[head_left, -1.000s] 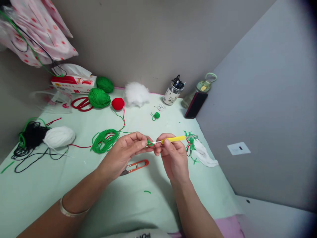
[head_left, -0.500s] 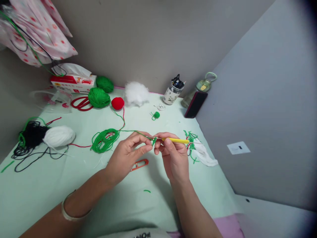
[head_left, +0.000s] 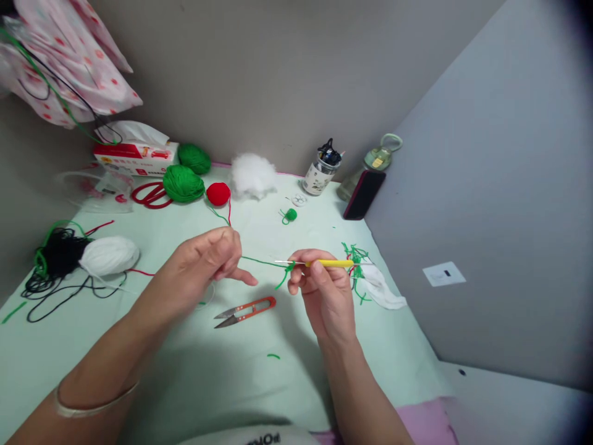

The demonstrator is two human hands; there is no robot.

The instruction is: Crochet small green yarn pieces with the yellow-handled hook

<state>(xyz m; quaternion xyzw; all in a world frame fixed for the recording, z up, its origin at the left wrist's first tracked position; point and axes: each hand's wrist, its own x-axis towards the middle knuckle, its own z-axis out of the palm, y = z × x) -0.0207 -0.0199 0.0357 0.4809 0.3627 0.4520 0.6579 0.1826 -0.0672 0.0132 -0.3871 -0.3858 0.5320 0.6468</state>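
My right hand grips a crochet hook with a yellow handle, its thin metal tip pointing left. A small green crochet piece hangs on the hook beside my right fingertips, a short tail dangling below. From it a strand of green yarn runs taut leftward to my left hand, whose fingers are closed on it with one finger stretched out. Below the hands lie orange thread snips, blades pointing left. My left hand hides most of the loose green yarn coil.
Green yarn balls, a red yarn ball and white stuffing line the back, near red-handled scissors. White yarn and black yarn lie left. A phone leans on a bottle at right.
My left hand has moved left and slightly up, away from the hook, drawing the green strand out. The snips' blades are now uncovered. My right hand stays nearly in place.
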